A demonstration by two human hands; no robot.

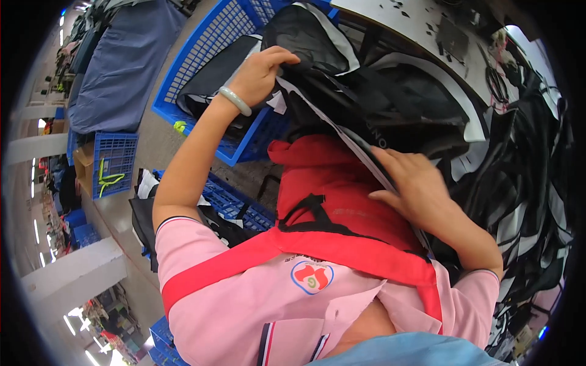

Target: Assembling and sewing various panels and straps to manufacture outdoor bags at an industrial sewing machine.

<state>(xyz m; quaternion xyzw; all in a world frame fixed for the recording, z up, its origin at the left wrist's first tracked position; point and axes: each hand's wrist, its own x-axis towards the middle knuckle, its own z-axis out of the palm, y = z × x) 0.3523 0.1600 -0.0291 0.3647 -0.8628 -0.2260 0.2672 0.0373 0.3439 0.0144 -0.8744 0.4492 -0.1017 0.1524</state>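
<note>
A large black fabric piece with a pale edge stretches across in front of me, from upper left to lower right. My left hand is closed at its upper left end, the fingers bent over and pinching the fabric. On the right, my right hand lies at the pale edge, its fingers stretched over the black side and its thumb apart, over my red apron. That hand is slightly blurred. Behind the piece lie more black panels with grey-white borders, partly covered by it.
A blue crate holding black panels stands at the upper left. Another blue crate with dark and white fabric sits lower, beside my left arm. A worktable with black scraps is at the top. Black and grey fabric hangs in a heap at right.
</note>
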